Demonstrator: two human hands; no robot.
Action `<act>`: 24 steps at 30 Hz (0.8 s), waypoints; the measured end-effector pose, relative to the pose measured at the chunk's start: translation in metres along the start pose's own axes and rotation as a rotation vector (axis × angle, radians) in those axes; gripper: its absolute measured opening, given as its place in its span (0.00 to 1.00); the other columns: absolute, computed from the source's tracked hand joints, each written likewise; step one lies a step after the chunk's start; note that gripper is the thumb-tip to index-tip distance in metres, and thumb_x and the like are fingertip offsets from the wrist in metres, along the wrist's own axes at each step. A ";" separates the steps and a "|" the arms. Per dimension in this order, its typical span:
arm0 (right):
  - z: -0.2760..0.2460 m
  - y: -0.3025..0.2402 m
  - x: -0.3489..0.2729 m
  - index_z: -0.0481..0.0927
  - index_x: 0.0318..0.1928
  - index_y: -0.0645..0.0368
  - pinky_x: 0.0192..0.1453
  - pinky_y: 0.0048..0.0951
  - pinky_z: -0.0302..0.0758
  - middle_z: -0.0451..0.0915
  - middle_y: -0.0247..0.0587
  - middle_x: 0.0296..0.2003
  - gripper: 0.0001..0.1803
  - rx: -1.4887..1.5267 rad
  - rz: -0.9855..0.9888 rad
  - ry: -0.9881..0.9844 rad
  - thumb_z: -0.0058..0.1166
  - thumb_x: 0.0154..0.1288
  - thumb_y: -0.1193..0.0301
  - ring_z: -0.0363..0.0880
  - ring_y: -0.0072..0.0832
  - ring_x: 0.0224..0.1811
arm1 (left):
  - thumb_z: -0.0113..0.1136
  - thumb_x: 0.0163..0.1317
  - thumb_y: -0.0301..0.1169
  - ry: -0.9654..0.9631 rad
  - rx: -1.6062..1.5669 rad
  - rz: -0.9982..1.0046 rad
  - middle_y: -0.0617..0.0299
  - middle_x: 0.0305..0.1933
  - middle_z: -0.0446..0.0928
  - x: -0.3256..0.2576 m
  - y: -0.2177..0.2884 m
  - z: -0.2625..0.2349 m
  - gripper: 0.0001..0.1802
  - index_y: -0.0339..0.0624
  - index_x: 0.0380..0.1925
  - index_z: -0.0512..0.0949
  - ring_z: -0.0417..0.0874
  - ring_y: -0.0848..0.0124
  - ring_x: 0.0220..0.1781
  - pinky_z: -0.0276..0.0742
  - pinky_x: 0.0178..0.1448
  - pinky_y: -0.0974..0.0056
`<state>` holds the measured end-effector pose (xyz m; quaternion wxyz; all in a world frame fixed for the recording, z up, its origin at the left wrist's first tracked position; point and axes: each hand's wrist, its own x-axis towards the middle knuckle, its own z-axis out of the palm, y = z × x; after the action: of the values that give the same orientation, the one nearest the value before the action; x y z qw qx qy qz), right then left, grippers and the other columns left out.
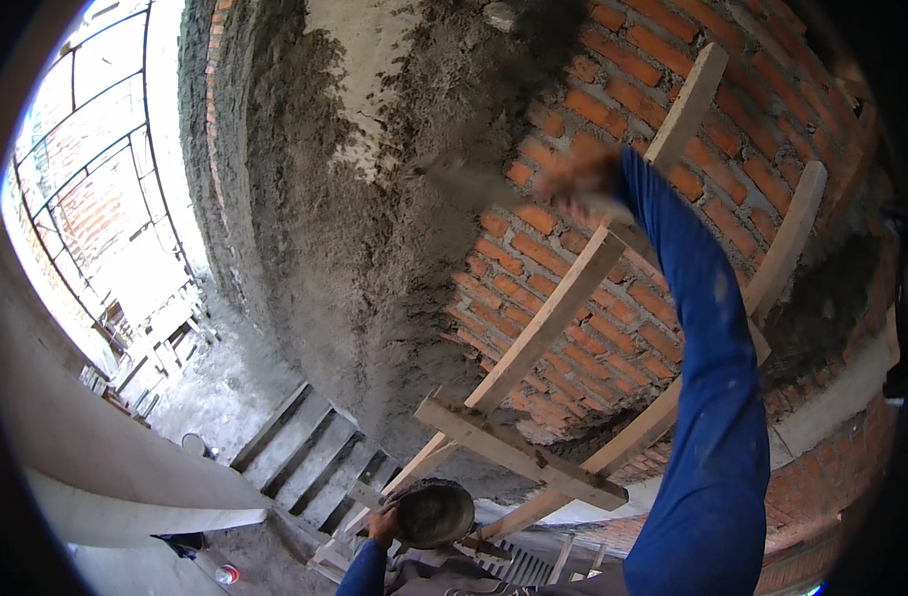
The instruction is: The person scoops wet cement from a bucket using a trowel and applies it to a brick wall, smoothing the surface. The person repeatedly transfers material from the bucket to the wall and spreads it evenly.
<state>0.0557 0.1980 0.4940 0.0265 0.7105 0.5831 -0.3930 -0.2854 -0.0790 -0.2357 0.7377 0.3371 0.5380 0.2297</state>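
Note:
My right hand is raised against the brick wall, blurred by motion, and grips a trowel whose blade reaches left onto the wet grey plaster. My right arm is in a blue sleeve. Low in the view my left hand holds a round dark pan by its rim, near my chest. What the pan contains cannot be made out.
A wooden ladder-like frame leans on the red brick wall, with a cross plank at its base. Concrete stairs descend below left. A window grille is at the far left.

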 end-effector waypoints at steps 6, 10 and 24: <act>-0.076 -0.022 -0.018 0.76 0.54 0.69 0.42 0.38 0.81 0.82 0.49 0.38 0.31 -0.205 -0.049 0.943 0.47 0.71 0.50 0.83 0.33 0.39 | 0.54 0.65 0.31 -0.018 -0.042 -0.024 0.66 0.26 0.78 -0.006 0.010 0.001 0.15 0.41 0.47 0.84 0.74 0.75 0.22 0.70 0.25 0.69; -0.001 -0.025 -0.066 0.77 0.47 0.63 0.37 0.33 0.79 0.79 0.40 0.32 0.23 -0.253 -0.060 0.896 0.50 0.70 0.53 0.79 0.25 0.33 | 0.53 0.64 0.30 -0.046 -0.137 -0.111 0.66 0.25 0.78 -0.004 0.010 0.001 0.16 0.41 0.48 0.84 0.76 0.75 0.23 0.71 0.25 0.68; 0.619 0.280 0.012 0.86 0.31 0.56 0.37 0.48 0.80 0.85 0.49 0.32 0.12 -0.490 -0.016 0.019 0.52 0.52 0.64 0.85 0.46 0.35 | 0.52 0.69 0.29 -0.141 -0.135 0.094 0.69 0.28 0.76 0.029 -0.037 -0.011 0.16 0.34 0.52 0.79 0.73 0.77 0.22 0.68 0.25 0.70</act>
<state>-0.0330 -0.1884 -0.0572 0.1895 0.6821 0.6667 -0.2333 -0.2872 -0.0801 -0.2837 0.7832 0.3268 0.4517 0.2753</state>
